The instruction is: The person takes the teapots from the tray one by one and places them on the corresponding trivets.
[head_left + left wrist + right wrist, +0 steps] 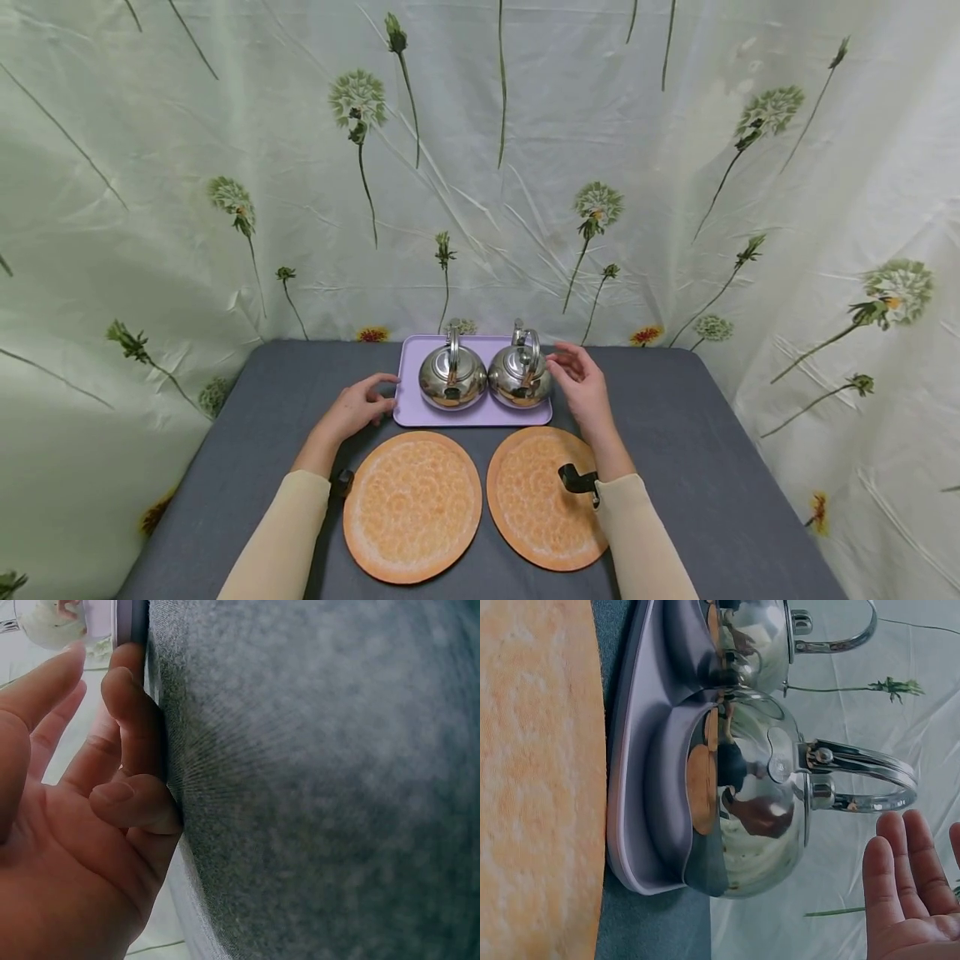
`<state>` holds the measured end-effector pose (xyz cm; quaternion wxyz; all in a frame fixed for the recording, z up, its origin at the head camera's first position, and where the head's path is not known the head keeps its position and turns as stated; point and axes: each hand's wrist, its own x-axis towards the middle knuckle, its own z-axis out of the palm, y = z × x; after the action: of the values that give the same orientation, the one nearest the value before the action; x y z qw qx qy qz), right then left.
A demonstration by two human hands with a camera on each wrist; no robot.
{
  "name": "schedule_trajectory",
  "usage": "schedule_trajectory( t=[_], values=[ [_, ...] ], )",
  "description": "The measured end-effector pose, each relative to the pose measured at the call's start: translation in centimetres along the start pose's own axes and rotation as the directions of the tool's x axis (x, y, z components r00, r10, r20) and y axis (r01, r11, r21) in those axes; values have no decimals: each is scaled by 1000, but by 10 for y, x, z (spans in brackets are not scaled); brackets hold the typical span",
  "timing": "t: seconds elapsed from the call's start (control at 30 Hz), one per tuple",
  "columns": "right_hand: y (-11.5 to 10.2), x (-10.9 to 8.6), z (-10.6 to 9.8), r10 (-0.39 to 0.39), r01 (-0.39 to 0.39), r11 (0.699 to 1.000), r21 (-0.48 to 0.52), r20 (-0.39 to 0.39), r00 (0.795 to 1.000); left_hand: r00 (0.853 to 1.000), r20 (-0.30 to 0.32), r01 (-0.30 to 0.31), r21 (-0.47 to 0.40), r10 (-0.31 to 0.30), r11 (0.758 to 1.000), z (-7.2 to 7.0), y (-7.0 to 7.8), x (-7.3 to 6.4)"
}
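Two shiny steel kettles stand side by side on a lilac tray [408,406]. The left kettle [442,390] has its arched handle upright, and so has the right kettle [757,802]. My left hand [358,407] is at the tray's left edge, its fingertips right at the rim, fingers loosely bent. In the left wrist view that hand [90,817] lies low along the cloth, with nothing in its grasp. My right hand [583,385] is raised beside the right kettle, fingers near its handle [877,769]. Its fingers [911,877] are extended and hold nothing.
Two round orange placemats, a left one [412,508] and a right one [536,500], lie in front of the tray on the dark grey tablecloth [705,483]. My right forearm passes over the right mat. A dandelion-print curtain [480,167] hangs behind and around the table.
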<state>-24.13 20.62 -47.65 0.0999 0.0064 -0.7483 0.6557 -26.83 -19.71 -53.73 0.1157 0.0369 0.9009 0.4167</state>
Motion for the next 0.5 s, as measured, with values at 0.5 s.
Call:
schedule_trajectory(
  t=[0.5],
  values=[
    [10, 8, 15, 12, -14, 996, 83, 21, 1000, 1000, 25, 19, -6, -19, 1000, 1, -3, 7]
  ],
)
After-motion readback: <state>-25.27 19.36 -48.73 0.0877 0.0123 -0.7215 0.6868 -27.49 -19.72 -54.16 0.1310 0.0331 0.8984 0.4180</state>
